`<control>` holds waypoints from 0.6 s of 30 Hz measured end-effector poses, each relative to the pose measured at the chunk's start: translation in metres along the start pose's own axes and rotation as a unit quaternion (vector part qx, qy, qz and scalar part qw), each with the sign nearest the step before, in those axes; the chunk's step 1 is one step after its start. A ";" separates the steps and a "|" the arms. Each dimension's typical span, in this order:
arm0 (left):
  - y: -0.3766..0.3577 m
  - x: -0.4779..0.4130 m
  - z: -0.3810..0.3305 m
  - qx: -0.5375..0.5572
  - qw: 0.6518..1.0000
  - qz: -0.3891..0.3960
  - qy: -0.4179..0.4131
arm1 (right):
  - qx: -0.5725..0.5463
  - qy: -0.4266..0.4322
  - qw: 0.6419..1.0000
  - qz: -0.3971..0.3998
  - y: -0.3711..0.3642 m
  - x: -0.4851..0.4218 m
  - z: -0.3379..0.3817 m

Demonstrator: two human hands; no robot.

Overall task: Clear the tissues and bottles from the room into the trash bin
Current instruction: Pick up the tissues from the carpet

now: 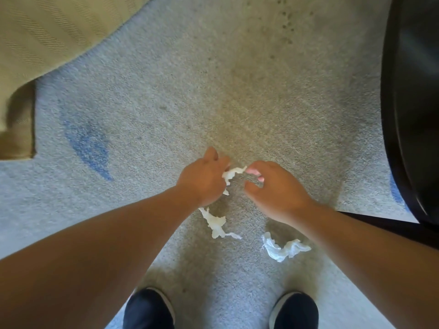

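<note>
Head cam, so we're looking straight down at the grey carpet (pixel 213 91). Our left hand (pixel 204 179) is curled tight around a crumpled tissue (pixel 232 174), with bits poking out of the fist. Our right hand (pixel 273 188) has bent fingers, fingertips (pixel 252 171) right at that tissue's loose end and thumb held apart, so we can't tell if it's got a grip. A second tissue (pixel 217 224) lies just below the left wrist. A third tissue (pixel 282 249) sits beside the right forearm, ahead of our black shoes (pixel 148 309).

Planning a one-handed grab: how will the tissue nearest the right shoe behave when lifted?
The tissue looks thin and crumpled, so probably floppy and very light. Its wispy twisted ends may dangle or tear if tugged. Lying slack on the carpet, it seems unlikely to roll.
</note>
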State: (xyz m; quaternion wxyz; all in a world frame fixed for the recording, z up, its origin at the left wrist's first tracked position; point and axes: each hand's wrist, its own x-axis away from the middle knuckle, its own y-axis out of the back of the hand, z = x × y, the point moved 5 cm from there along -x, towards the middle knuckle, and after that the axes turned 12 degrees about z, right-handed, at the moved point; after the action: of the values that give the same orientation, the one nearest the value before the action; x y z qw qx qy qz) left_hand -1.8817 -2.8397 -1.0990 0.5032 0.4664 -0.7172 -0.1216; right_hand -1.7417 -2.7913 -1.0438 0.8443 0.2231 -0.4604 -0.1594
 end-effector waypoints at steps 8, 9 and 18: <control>-0.028 -0.016 -0.004 -0.082 0.995 0.057 0.008 | -0.013 -0.006 1.000 -0.012 -0.003 -0.002 -0.020; -0.027 -0.018 -0.002 -0.080 0.995 0.061 0.013 | -0.012 -0.007 1.000 -0.013 -0.004 -0.001 -0.021; -0.024 0.011 -0.011 0.015 0.997 0.064 -0.036 | -0.017 -0.019 1.000 -0.002 -0.004 0.014 -0.030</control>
State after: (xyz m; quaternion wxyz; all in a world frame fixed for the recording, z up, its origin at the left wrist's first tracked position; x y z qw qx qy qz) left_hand -1.8604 -2.8577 -1.1029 0.4773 0.4219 -0.7650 -0.0950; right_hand -1.7092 -2.7943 -1.0506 0.8387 0.2066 -0.4733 -0.1728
